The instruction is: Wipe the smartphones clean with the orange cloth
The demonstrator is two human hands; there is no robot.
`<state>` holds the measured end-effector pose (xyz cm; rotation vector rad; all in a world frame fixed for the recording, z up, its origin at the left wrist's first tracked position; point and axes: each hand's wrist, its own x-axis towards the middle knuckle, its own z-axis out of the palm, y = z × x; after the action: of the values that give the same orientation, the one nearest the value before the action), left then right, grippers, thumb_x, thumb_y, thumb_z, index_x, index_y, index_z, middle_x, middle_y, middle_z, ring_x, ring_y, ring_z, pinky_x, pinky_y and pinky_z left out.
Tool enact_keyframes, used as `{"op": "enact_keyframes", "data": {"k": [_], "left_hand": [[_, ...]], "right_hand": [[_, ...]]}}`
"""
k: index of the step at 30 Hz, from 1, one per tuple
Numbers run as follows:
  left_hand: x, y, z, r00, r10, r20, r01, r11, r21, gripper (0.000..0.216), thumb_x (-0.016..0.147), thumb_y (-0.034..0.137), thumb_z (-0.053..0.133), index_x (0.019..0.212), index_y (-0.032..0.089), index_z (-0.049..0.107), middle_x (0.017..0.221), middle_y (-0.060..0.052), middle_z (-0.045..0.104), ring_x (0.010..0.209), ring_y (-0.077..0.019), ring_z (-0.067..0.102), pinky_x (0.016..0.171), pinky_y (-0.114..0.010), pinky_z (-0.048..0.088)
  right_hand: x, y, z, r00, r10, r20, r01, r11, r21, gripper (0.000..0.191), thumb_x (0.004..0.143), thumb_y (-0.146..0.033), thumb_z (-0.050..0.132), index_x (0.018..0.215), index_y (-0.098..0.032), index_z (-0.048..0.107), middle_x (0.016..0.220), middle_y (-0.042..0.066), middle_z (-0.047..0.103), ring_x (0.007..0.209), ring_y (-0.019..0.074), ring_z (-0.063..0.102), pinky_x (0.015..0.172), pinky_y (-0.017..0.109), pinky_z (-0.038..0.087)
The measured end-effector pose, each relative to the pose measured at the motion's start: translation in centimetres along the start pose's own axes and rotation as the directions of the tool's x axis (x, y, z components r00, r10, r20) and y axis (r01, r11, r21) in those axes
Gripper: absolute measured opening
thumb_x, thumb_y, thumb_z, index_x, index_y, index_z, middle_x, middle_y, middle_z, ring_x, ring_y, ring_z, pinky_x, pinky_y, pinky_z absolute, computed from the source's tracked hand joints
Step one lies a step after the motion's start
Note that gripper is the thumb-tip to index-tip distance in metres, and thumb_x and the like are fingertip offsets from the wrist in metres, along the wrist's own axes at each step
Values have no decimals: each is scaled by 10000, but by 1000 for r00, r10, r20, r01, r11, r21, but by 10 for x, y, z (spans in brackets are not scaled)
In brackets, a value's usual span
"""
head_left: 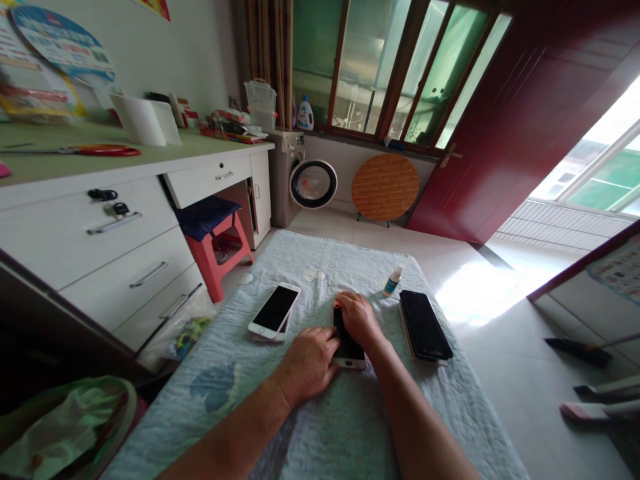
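A dark-screened smartphone (348,341) lies face up on the cloth-covered table (320,427). My left hand (311,360) grips its left edge, with the fingers curled against the side. Over the phone's far end, my right hand (356,316) presses down with bent fingers on a small orange cloth (339,300), mostly hidden under them. To the left, a white smartphone (275,311) rests on top of another phone. A black smartphone (425,324) sits on a stack at the right. Behind it stands a small spray bottle (393,281) with a blue label.
A desk with white drawers (115,247) runs along the left, with a red stool (220,250) beside it. At the lower left is a lined bin (70,427). Beyond the table are an open washing machine (287,173), a round wooden board (385,187) and a red door (480,133).
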<state>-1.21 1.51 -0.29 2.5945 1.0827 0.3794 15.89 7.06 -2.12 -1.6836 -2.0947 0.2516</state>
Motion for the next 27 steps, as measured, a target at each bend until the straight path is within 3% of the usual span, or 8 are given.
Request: {"op": "enact_keyframes", "data": {"k": [6,10,14,18,23,27], "left_hand": [[-1,-1,1,1000,-12,4,12,1000,5,277,792,264,645,1061,198,635,1211,-109,632,1119,-290,578,1006,-415,442],[-1,-1,1,1000,-3,2,3,1000,12,302,790,271,650,1079,184,644,1235,-120,628,1117,-293,582,1007,-415,442],[-1,-2,2,1000,-5,-7,5,1000,10,313,802,279,640,1099,178,648,1249,-122,624,1121,-293,582,1011,-411,441],[-1,0,0,1000,-13,-8,13,1000,-3,290,792,262,640,1074,194,651,1212,-104,632,1096,-283,587,999,-400,453],[-1,2,-3,1000,-16,7,17,1000,-5,285,788,249,639,1069,201,642,1180,-99,627,1076,-283,582,977,-400,467],[-1,1,-2,1000,-21,15,21,1000,-4,288,796,259,636,1078,199,638,1172,-103,622,1074,-288,579,977,-406,464]], "right_hand": [[-2,9,-8,991,127,-33,-130,986,-105,308,876,-81,447,976,-213,707,1011,64,676,952,192,552,870,269,376],[-3,18,-11,970,213,-117,-224,970,-94,306,878,-79,440,945,-198,713,957,76,668,914,199,546,861,274,372],[-4,13,-12,970,137,-200,-132,991,36,294,886,-90,433,956,-194,699,962,63,658,950,194,549,873,266,388],[-5,1,-7,989,19,-145,-7,997,79,314,871,-68,427,974,-217,684,1030,43,636,975,170,544,890,246,399],[-5,-5,-2,998,33,-54,-36,998,-60,301,867,-85,453,985,-241,682,1041,50,629,978,192,521,888,267,397],[-3,-5,1,992,82,-98,-84,996,-15,378,875,-79,439,1194,-220,585,1088,62,642,1017,193,536,880,268,400]]}}
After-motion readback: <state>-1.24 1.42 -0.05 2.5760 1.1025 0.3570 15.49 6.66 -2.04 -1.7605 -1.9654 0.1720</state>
